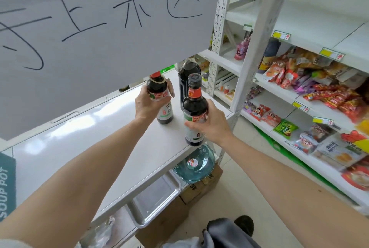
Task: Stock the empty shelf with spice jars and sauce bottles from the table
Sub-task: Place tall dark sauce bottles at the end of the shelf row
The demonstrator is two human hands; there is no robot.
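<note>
Holding two dark sauce bottles at frame centre: left bottle [159,96] gripped round its shoulder by the left hand [146,106], right bottle [194,114] wrapped at the label by the right hand [211,126], fingers curled tight on each. Both are over the white table [60,140]; whether their bases touch it cannot be told. A third, larger bottle [186,80] stands behind. Advice: keep both upright, lift clear together, carry to the bare shelf [319,14] (upper right), and avoid knocking the snack packets [329,96] below.
</note>
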